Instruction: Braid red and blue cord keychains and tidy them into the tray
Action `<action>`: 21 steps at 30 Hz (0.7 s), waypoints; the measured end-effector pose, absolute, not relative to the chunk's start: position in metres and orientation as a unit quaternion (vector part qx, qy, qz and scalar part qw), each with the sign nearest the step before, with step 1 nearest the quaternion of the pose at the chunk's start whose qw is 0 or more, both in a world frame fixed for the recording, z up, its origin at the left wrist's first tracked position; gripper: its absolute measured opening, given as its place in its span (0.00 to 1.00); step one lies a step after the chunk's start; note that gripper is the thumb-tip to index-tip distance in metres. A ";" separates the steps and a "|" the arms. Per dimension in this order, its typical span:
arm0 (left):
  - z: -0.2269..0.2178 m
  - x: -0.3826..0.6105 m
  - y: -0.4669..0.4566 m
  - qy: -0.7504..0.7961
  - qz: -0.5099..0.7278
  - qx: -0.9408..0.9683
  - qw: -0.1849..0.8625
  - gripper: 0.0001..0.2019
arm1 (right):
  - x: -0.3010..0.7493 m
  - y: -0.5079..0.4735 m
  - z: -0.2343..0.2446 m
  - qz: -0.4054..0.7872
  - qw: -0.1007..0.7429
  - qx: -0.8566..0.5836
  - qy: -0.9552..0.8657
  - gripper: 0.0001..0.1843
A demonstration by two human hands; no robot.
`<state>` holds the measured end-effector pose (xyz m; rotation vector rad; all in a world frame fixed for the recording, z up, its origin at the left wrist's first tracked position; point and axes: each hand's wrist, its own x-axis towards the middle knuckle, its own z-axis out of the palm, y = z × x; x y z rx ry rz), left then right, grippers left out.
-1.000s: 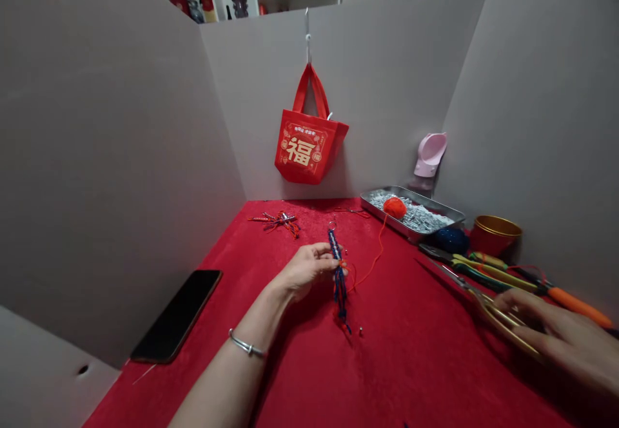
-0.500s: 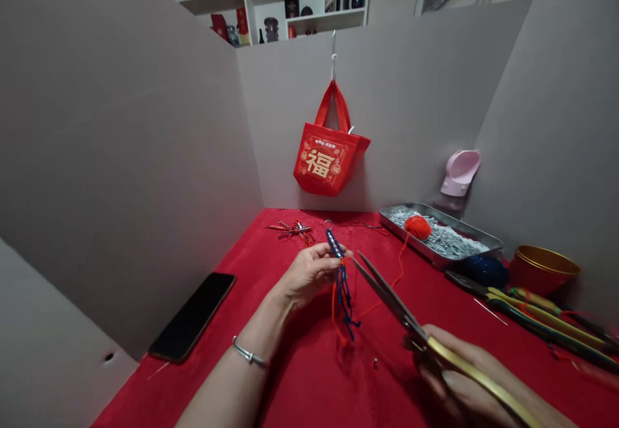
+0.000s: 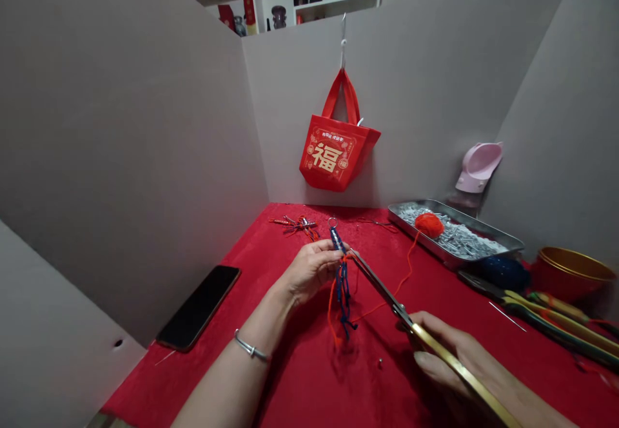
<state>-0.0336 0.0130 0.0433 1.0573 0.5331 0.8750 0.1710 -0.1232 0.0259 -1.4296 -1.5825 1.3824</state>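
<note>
My left hand (image 3: 312,270) pinches a braided blue and red cord piece (image 3: 341,272) with a small ring at its top, held above the red cloth. Loose blue and red strands hang below my fingers. My right hand (image 3: 476,370) grips gold-handled scissors (image 3: 387,294) at the lower right. The blade tips reach the cord right beside my left fingers. An orange-red thread runs from the cord to a ball of red yarn (image 3: 429,223).
A metal tray (image 3: 503,242) of silvery bits holds the yarn ball at the right. A black phone (image 3: 199,307) lies at the left. Finished cord pieces (image 3: 297,223) lie at the back. A red bowl (image 3: 570,272), a dark blue ball and long tools sit far right. A red bag (image 3: 337,151) hangs on the partition.
My right hand picked up the scissors from the right side and brought the blades to the cord. My left hand lifted the cord slightly.
</note>
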 end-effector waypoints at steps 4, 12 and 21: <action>0.043 -0.029 0.010 0.236 0.385 0.473 0.756 0.11 | 0.171 -0.121 0.030 0.469 0.295 -0.554 -0.621 0.17; 0.045 -0.023 0.004 0.210 0.392 0.442 0.779 0.07 | 0.158 -0.130 0.040 0.401 0.365 -0.589 -0.600 0.14; 0.039 -0.022 0.004 0.202 0.373 0.464 0.778 0.11 | 0.169 -0.125 0.011 0.466 0.344 -0.551 -0.601 0.19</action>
